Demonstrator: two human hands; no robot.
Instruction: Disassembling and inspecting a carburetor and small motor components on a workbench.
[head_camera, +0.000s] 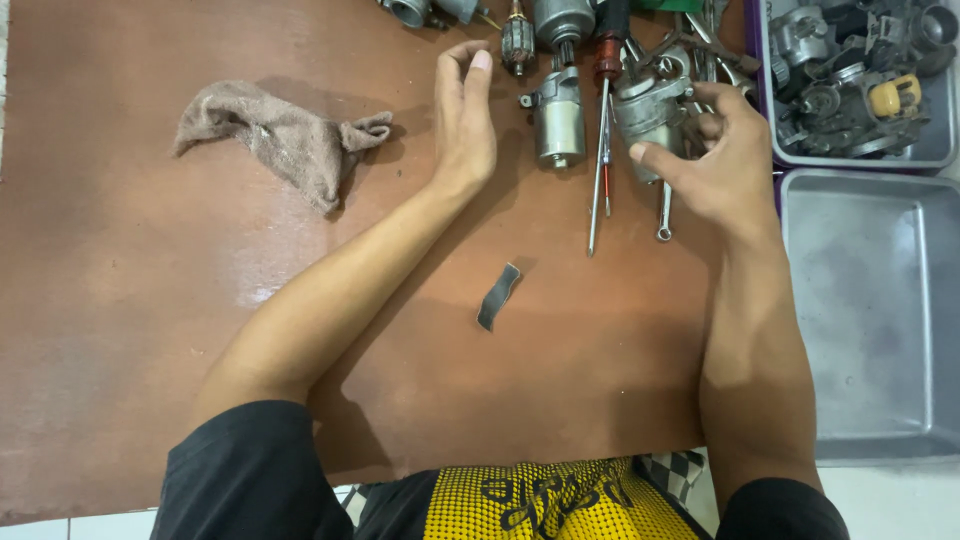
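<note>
On the brown bench (150, 330), near its far edge, your right hand (725, 165) has its fingers (712, 125) closed around a grey metal motor housing (650, 108), with the thumb stretched along its near side. This housing is tilted, and its long axis goes from far-right to near-left. Your left hand (465, 115) rests on its edge on the bench, fingers loosely curled and open, holding nothing.

Between your two hands a small cylinder motor (558, 120) lies on the bench, with its long axis pointing away from you. It is just to the right of your left hand, not touching it, so the left hand is the nearer one to it. A screwdriver with a red and black handle (602, 130) lies beside this motor, parallel to it, tip toward you. A thin wrench (664, 212) lies under your right thumb.

Closer to you a dark strip (497, 296) lies alone. A crumpled rag (285, 135) is far to the left. To the right stand a tray with parts (765, 110) and an empty metal tray (870, 300).
</note>
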